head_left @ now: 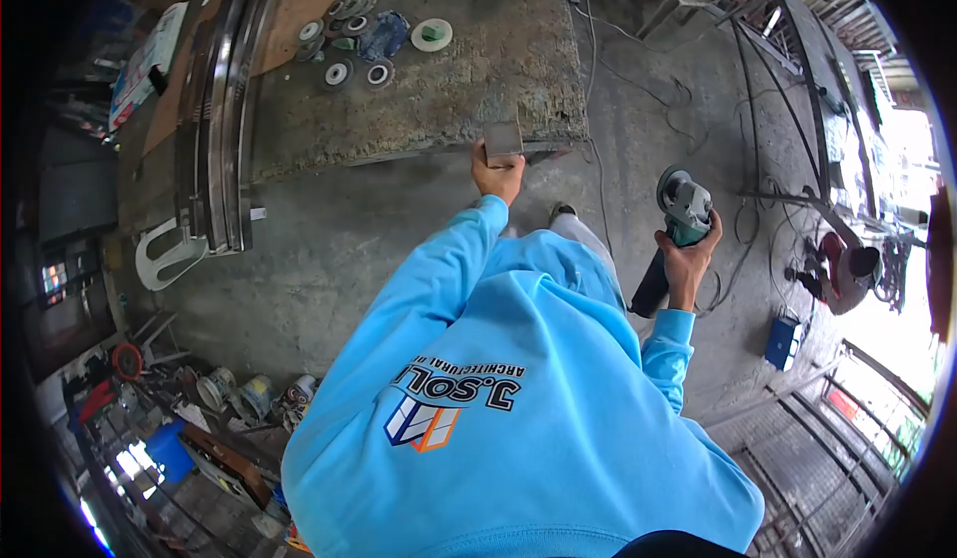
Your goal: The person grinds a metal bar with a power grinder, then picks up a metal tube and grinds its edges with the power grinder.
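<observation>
First, one block (503, 139): square-faced, grey-brown, held at the front edge of the counter (488, 85); whether solid or hollow, and whether touching the counter, cannot be told from above. Left hand (497, 177): grip closed about the block's near end. Handling, as judged: stiff, fairly light, perhaps slippery on its flat faces; best taken by opposite sides, fingertips clear of the far end.

Next, one grinder (688, 214): green and black body, metal head, disc (666, 188) at the far end. Position: over the floor (349, 229), right of the block and well apart from it. Right hand (688, 256): grip wrapped round the body behind the head. Handling, as judged: rigid, rather heavy; best held by the body, away from the disc.

Beyond, on the counter: loose wheels (339, 72), blue cloth (385, 36). Left: long metal bars (215, 110). Far right: blue box (783, 343), another person (847, 277).
</observation>
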Demonstrator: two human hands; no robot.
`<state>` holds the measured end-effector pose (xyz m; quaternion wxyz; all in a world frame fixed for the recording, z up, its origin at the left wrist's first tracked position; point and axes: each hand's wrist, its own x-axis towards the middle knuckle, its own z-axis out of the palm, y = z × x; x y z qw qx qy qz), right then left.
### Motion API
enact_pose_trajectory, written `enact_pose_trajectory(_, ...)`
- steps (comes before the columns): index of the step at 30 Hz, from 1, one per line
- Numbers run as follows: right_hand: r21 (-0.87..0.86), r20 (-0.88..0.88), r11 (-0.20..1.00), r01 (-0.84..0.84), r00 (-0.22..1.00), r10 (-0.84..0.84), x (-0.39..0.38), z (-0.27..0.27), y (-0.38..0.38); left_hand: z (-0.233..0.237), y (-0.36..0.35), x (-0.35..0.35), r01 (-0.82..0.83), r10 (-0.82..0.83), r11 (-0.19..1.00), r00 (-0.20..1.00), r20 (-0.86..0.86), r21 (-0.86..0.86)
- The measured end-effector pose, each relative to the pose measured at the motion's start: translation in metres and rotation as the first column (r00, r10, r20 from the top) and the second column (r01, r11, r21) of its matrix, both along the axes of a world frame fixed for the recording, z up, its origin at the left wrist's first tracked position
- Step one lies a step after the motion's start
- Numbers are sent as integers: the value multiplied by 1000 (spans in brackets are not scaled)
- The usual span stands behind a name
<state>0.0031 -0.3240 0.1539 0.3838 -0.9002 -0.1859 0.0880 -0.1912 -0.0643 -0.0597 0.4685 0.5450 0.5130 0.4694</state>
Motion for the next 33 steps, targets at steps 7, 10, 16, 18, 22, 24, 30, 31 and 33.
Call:
enact_pose_trajectory(7, -30, -27, 999, -12, 1000, 11, -52, 18, -3, -9, 13, -15, 41, -35, 986, 999, 37, -160)
enact_pose_trajectory(10, -84, -19, 994, -64, 998, 63, -51, 17, 5, 15, 25, -16, 208, -185, 963, 973, 139, -174)
enact_pose_trajectory(16, 4, -70, 979, -203, 977, 203, -33, 19, 43, 9, 51, -29, 382, -345, 923, 870, -353, 39)
enact_pose_trajectory(18, -51, -128, 959, -280, 954, 272, -30, 33, 66, 14, 55, -27, 387, -359, 922, 851, -385, -4)
enact_pose_trajectory(22, -19, -200, 907, -421, 891, 409, -18, 39, 96, 16, 47, -18, 287, -308, 951, 868, -389, -113)
enact_pose_trajectory(24, -42, -204, 870, -492, 856, 475, -12, 45, 113, 8, 50, -17, 275, -300, 954, 853, -428, -120)
enact_pose_trajectory(30, -49, -238, 693, -720, 682, 692, 0, 62, 145, -13, 46, -26, 296, -312, 949, 816, -486, -111)
enact_pose_trajectory(31, -55, -245, 661, -748, 652, 717, 1, 64, 149, -16, 45, -29, 299, -271, 953, 786, -556, -42)
enact_pose_trajectory(33, -64, -272, 636, -769, 627, 730, 2, 70, 154, -8, 56, -34, 372, -334, 925, 694, -637, -80)
